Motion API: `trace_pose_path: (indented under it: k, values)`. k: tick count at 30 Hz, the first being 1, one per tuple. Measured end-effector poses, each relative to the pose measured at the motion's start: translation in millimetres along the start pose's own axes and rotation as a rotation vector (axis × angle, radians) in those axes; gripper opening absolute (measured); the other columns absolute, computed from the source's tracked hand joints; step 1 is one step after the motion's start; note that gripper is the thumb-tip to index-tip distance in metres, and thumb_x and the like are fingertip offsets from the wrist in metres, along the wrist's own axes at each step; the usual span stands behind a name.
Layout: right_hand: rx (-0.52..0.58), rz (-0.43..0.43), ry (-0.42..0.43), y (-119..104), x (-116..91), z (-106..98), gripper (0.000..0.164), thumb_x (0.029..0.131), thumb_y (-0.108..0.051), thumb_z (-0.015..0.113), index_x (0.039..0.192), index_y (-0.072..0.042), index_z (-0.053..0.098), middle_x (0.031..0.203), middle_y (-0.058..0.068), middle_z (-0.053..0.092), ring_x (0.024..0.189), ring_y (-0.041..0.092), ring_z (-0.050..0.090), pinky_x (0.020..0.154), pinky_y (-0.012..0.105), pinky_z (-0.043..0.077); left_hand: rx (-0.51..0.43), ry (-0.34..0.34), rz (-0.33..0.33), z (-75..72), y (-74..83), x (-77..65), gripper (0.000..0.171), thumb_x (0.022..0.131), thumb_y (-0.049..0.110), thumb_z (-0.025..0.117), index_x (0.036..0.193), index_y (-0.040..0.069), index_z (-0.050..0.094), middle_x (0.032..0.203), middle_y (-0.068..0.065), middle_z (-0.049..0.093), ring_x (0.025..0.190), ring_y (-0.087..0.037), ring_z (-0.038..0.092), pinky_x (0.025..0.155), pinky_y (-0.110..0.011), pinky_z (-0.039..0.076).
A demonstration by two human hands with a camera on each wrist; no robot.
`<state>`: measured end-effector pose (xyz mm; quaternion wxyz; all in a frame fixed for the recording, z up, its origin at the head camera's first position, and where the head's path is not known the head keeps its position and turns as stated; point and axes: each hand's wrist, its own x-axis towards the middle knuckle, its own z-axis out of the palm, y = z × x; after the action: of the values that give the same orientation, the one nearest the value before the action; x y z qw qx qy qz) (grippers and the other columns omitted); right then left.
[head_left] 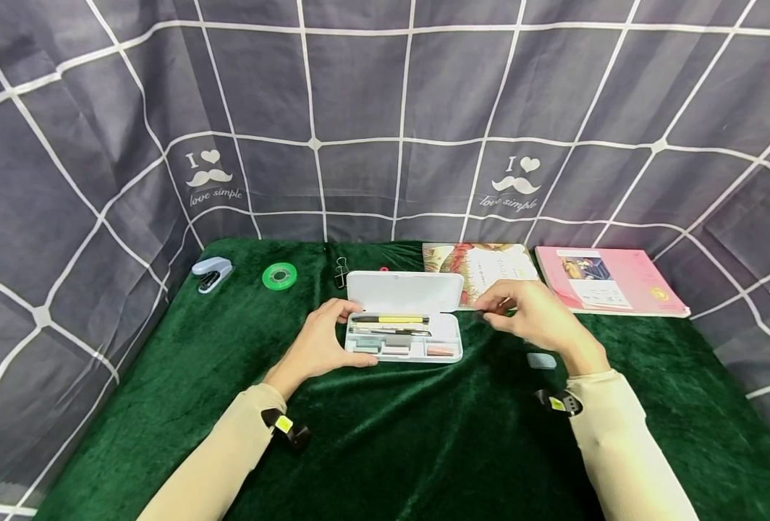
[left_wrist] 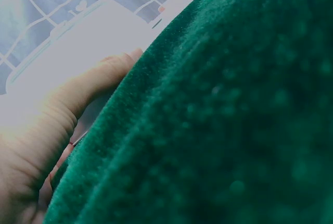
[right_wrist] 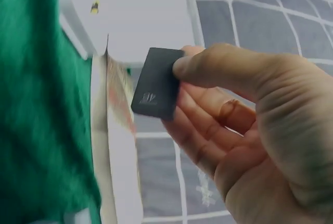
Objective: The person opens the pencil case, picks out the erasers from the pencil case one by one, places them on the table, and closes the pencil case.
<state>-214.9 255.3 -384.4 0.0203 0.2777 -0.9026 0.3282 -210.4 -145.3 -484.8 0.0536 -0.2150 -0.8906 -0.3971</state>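
A white pencil case (head_left: 450, 330) lies on the green cloth with its lid (head_left: 404, 291) raised. Inside are a yellow-and-black pen (head_left: 398, 319), other slim pens and several small blocks, among them a pink one (head_left: 440, 351). My left hand (head_left: 323, 336) grips the case's left end, thumb at the front edge; its far fingers are partly hidden. Just right of the case, my right hand (head_left: 533, 312) pinches a flat black eraser (right_wrist: 157, 83) marked "4B" between thumb and fingers. A pale blue-grey block (head_left: 541, 361) rests on the cloth below that hand.
At the back left are a white stapler (head_left: 213, 273), a green tape roll (head_left: 279, 276) and a black binder clip (head_left: 341, 273). A patterned booklet (head_left: 489, 264) and a pink book (head_left: 639, 278) lie at the back right. A grey checked curtain (head_left: 359, 87) surrounds the cloth.
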Motion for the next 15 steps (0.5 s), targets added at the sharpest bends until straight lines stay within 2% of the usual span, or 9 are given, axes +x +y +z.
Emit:
trace_pose_path:
  k: [4,9,12,15]
  values:
    - [-0.015,0.064,-0.038,15.5,-3.0,1.1,0.020,0.094,0.004,0.084,0.107,-0.011,0.084,0.094,0.000,0.078,0.087,0.012,0.070,0.082,0.038,0.061,-0.005,-0.001,-0.003,-1.0,0.2,-1.1,0.091,0.065,0.046,0.110,0.139,0.014,0.068,0.135,-0.003,0.068,0.115,-0.025,0.066,0.103,-0.048,0.058]
    - [0.037,0.100,-0.163,31.0,-3.6,10.1,0.017,0.094,0.004,0.084,0.106,-0.009,0.082,0.098,0.004,0.078,0.086,0.016,0.071,0.078,0.028,0.058,0.000,-0.008,-0.012,-0.4,0.2,-1.0,0.091,0.066,0.048,0.109,0.140,0.015,0.068,0.135,-0.002,0.068,0.116,-0.025,0.066,0.104,-0.048,0.057]
    - [0.043,0.113,-0.220,34.4,-4.0,12.7,0.018,0.094,0.003,0.085,0.107,-0.009,0.081,0.100,0.003,0.077,0.090,0.020,0.070,0.082,0.033,0.059,-0.003,-0.009,-0.019,0.3,-0.7,-0.3,0.091,0.067,0.050,0.109,0.140,0.017,0.068,0.135,-0.001,0.068,0.117,-0.025,0.065,0.104,-0.049,0.057]
    - [0.004,0.118,-0.233,36.2,-4.2,14.1,0.022,0.091,0.000,0.088,0.109,-0.009,0.079,0.101,0.002,0.075,0.095,0.023,0.069,0.088,0.041,0.058,-0.011,-0.009,-0.028,0.5,-1.8,0.3,0.090,0.066,0.050,0.109,0.140,0.018,0.068,0.135,-0.001,0.067,0.117,-0.025,0.065,0.104,-0.049,0.057]
